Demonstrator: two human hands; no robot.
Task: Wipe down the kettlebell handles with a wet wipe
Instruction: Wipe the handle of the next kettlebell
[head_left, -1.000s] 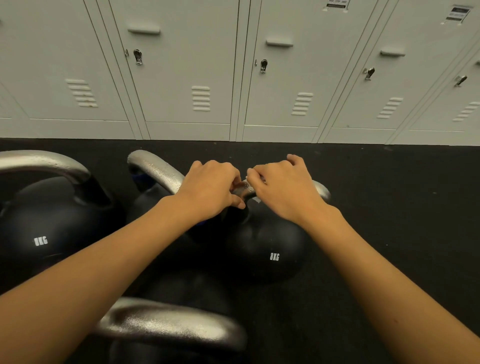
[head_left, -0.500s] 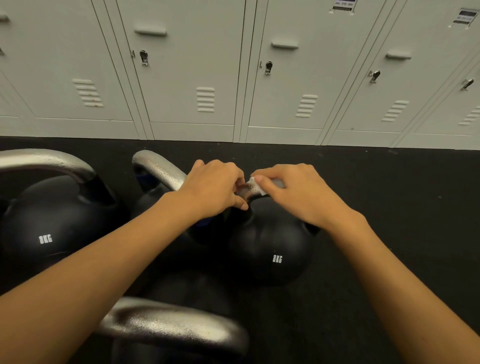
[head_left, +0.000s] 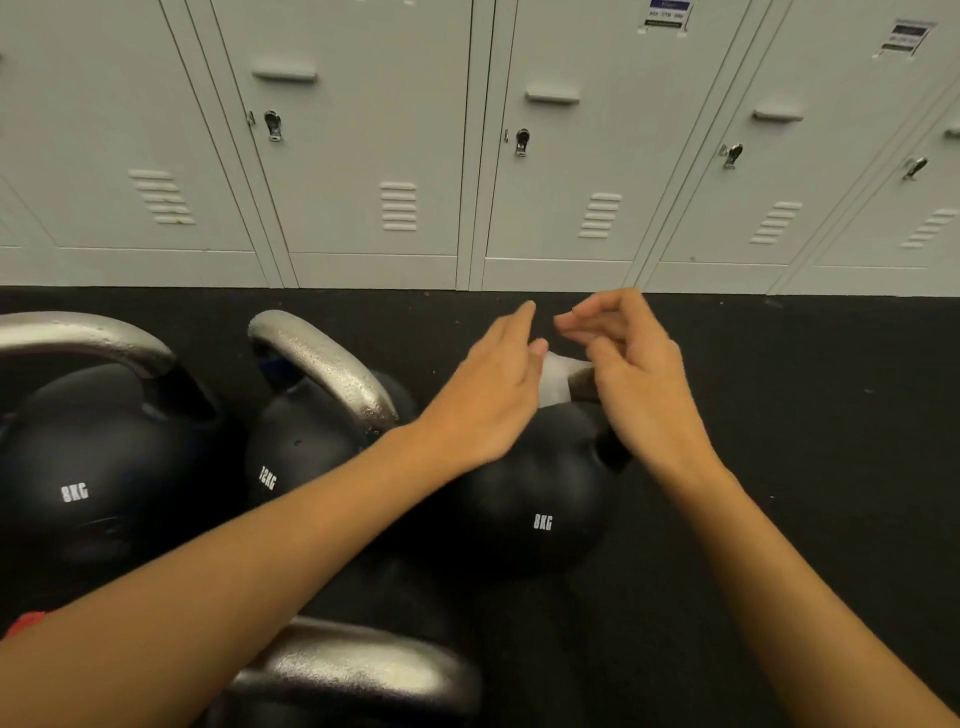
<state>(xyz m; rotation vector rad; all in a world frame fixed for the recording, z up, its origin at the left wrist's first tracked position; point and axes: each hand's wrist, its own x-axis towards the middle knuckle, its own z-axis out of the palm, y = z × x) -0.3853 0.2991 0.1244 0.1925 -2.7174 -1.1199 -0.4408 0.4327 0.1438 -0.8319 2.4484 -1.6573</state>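
Note:
A black 8KG kettlebell (head_left: 524, 499) stands on the floor in the middle. A white wet wipe (head_left: 555, 378) lies draped over its steel handle (head_left: 583, 383), which is mostly hidden by my hands. My left hand (head_left: 493, 389) hovers just left of the wipe with its fingers straight and the thumb tip at the wipe's upper edge. On the wipe's right side, my right hand (head_left: 641, 379) is lifted above the handle, fingers loosely bent and holding nothing.
A 12KG kettlebell (head_left: 296, 447) with a steel handle (head_left: 324, 364) stands to the left, another 8KG kettlebell (head_left: 83, 467) further left, and a fourth handle (head_left: 358, 670) lies near the bottom edge. Grey lockers (head_left: 363, 156) line the back of the black floor (head_left: 805, 415).
Both hands have let go of the handle and lifted, fingers spreading. The wipe, earlier pressed under my right fingers, now lies uncovered on the handle.

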